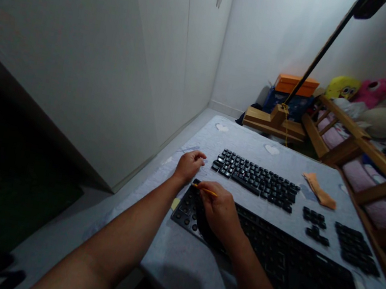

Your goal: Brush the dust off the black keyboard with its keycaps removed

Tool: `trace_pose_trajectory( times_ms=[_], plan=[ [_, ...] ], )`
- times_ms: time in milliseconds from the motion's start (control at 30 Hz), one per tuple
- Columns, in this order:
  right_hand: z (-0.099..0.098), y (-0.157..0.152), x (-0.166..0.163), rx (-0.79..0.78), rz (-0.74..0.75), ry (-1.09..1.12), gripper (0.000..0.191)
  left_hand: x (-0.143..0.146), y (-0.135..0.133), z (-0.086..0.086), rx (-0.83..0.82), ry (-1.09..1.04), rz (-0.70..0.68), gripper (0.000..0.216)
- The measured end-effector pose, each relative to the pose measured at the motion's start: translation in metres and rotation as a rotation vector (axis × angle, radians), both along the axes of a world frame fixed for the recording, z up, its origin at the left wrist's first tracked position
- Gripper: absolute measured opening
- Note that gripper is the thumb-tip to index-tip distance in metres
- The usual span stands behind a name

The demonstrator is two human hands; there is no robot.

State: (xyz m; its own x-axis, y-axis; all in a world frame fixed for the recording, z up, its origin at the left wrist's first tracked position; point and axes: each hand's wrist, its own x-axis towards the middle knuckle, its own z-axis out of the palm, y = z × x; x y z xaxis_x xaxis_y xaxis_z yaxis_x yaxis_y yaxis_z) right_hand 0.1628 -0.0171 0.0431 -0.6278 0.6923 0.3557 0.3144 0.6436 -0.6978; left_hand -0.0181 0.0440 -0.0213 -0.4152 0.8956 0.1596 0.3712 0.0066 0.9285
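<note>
A black keyboard base (287, 266) with its keycaps off lies along the near side of the cloth-covered surface. Over its upper left corner, my right hand (217, 206) grips a thin orange stick (207, 191), its tip pointing left at the corner. What the tip touches is too small to make out. Just beyond that corner rests my left hand (189, 166), fingers loosely bent and apart, holding nothing. Loose black keycaps (254, 178) sit behind the base in keyboard order. Smaller keycap groups (314, 218) and a number-pad block (356, 248) lie to the right.
A folded orange cloth (320, 191) lies behind the small keycap groups. Along the right runs a wooden bed rail (364, 145). A wooden stand (275, 121) with a black pole rises at the far end. White cupboard doors (156, 58) line the left.
</note>
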Motion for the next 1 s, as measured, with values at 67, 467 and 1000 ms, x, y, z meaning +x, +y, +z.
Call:
trace_pose_trajectory(
  times_ms=[67, 467, 1000],
  plan=[
    [0.0006, -0.0015, -0.0003, -0.030, 0.015, -0.025, 0.020, -0.0001, -0.0001, 0.0001, -0.007, 0.002, -0.001, 0.027],
    [-0.0006, 0.0008, 0.0013, -0.062, -0.102, 0.058, 0.020, 0.0010, -0.0010, 0.0001, 0.004, -0.016, -0.027, 0.027],
    [-0.0023, -0.0003, 0.0004, -0.085, -0.100, 0.073, 0.021, 0.0028, -0.0034, 0.0062, -0.030, 0.022, -0.037, 0.027]
  ],
)
